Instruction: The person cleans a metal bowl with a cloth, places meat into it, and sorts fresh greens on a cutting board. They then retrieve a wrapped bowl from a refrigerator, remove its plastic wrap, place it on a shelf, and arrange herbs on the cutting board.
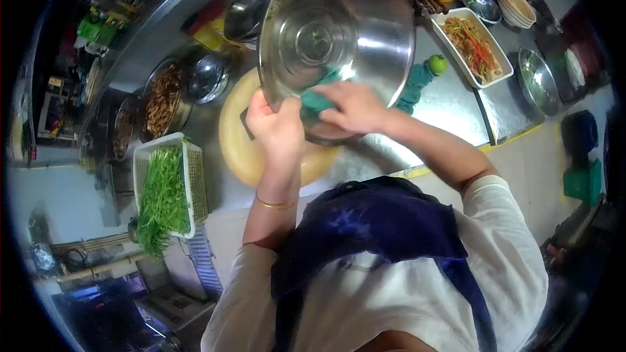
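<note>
A large steel basin [385, 19] is tilted up over the counter, its inside facing me. My left hand [277, 120] grips the near left part of its rim, fingers closed. Inside the near side of the basin, my right hand [355, 107] presses a green cloth [316, 100] against the metal. A small green scrap [317, 36] shows on the basin's bottom. Beneath the basin and my left hand lies a round, pale yellow chopping board [235, 117], partly hidden.
A white basket of leafy greens [163, 189] stands at the left, near bowls of brown food [163, 98]. On the right are a white tray of sliced food [473, 45], a green cloth [414, 88], a green round fruit [437, 64] and stacked bowls [515, 6].
</note>
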Available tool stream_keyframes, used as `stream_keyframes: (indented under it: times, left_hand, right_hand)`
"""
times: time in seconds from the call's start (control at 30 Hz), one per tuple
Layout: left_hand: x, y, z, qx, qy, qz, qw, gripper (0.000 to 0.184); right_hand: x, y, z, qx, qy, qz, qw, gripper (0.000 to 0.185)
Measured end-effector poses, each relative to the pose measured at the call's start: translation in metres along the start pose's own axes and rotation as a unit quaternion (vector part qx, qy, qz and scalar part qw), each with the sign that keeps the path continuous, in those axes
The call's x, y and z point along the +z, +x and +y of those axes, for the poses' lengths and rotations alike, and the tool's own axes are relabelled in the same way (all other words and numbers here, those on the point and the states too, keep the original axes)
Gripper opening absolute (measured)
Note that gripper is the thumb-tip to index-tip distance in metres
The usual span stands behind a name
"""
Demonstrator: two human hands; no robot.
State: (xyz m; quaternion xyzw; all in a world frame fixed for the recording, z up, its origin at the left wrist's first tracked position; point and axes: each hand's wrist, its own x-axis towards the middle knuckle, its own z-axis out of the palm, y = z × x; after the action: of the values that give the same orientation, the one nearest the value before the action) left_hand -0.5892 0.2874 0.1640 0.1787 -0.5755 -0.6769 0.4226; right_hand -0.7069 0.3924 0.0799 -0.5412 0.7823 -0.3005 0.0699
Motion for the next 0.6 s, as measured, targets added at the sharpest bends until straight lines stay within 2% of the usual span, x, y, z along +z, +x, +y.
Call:
stream_keyframes:
  times: [0.03, 0.07, 0.1, 0.17, 0.23, 0.27, 0.3, 0.33, 0.37, 0.4, 0.43, 0.47, 0.5, 0.53, 0.57, 0.6]
  left_hand:
    - [0.000, 0.001, -0.004, -0.007, -0.001, -0.003, 1.000, 0.021]
    - [0.001, 0.004, -0.009, -0.014, -0.003, -0.007, 1.000, 0.020]
    - [-0.003, 0.006, -0.015, -0.018, 0.005, 0.008, 1.000, 0.021]
    - [0.002, 0.004, -0.005, -0.020, 0.016, 0.047, 0.999, 0.023]
    - [-0.004, 0.004, 0.000, -0.016, 0.013, 0.063, 0.998, 0.029]
    - [-0.016, 0.007, 0.000, -0.027, 0.022, 0.090, 0.995, 0.031]
    - [-0.027, 0.010, 0.001, -0.035, 0.031, 0.117, 0.992, 0.033]
    - [-0.030, 0.009, 0.006, -0.030, 0.027, 0.144, 0.989, 0.037]
    - [-0.033, 0.010, 0.011, -0.026, 0.024, 0.168, 0.985, 0.041]
    - [-0.040, 0.013, 0.011, -0.016, 0.049, 0.219, 0.974, 0.041]
    - [-0.045, 0.017, 0.015, -0.016, 0.061, 0.235, 0.970, 0.041]
    - [-0.051, 0.022, 0.021, -0.028, 0.064, 0.305, 0.950, 0.043]
    - [-0.058, 0.029, 0.026, -0.039, 0.066, 0.373, 0.925, 0.045]
    - [-0.071, 0.030, 0.032, -0.044, 0.045, 0.389, 0.919, 0.047]
    - [-0.081, 0.025, 0.038, -0.049, 0.024, 0.404, 0.913, 0.050]
    - [-0.078, 0.018, 0.045, -0.037, 0.035, 0.427, 0.903, 0.042]
  right_hand:
    - [0.010, 0.005, -0.009, -0.040, 0.155, 0.008, 0.987, 0.055]
    - [0.000, 0.006, -0.030, -0.021, 0.294, -0.010, 0.955, 0.054]
    - [0.009, 0.010, -0.037, -0.066, 0.359, 0.060, 0.929, 0.057]
    - [0.007, 0.002, -0.045, -0.107, 0.356, 0.114, 0.921, 0.059]
    - [-0.006, -0.006, -0.030, -0.194, 0.254, 0.058, 0.946, 0.062]
    - [-0.011, -0.010, -0.015, -0.230, 0.156, -0.001, 0.961, 0.062]
    - [-0.013, -0.011, 0.008, -0.287, 0.094, -0.027, 0.953, 0.064]
    - [-0.027, -0.005, 0.029, -0.331, -0.023, -0.081, 0.940, 0.061]
    - [-0.045, 0.007, 0.051, -0.361, -0.131, -0.074, 0.920, 0.051]
    - [-0.052, 0.033, 0.083, -0.359, -0.252, -0.018, 0.898, 0.044]
    - [-0.058, 0.066, 0.123, -0.315, -0.218, 0.020, 0.924, 0.042]
    - [-0.081, 0.090, 0.143, -0.234, -0.250, 0.085, 0.936, 0.047]
    - [-0.089, 0.113, 0.167, -0.133, -0.230, 0.194, 0.944, 0.054]
    - [-0.099, 0.124, 0.172, -0.049, -0.132, 0.276, 0.951, 0.058]
    - [-0.131, 0.114, 0.140, 0.038, -0.112, 0.181, 0.976, 0.060]
    - [-0.120, 0.113, 0.159, 0.002, -0.144, 0.170, 0.975, 0.058]
